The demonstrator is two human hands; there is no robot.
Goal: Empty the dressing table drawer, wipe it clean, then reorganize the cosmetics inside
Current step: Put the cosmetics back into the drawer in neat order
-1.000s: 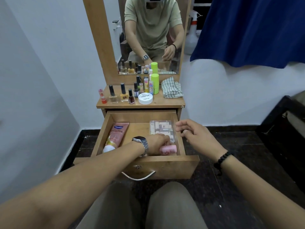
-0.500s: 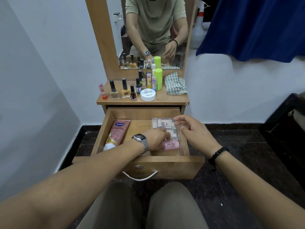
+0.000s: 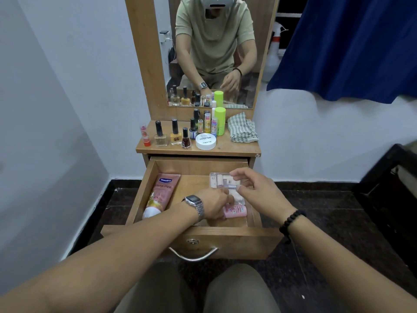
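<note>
The clear cosmetics case [image 3: 222, 184] is being kept at the right side of the open drawer [image 3: 144, 195], its long axis running from the drawer's back toward its front. It is being pinched along its right edge by the right hand [image 3: 257, 190], the nearer one. The left hand [image 3: 213, 205] is being curled at the case's front end, its grasp unclear, just beside the pink bottle [image 3: 235, 211] lying crosswise at the front right corner.

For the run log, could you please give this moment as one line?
drawer: open | left hand: on clear case | right hand: pinching case | pink tube: drawer left
</note>
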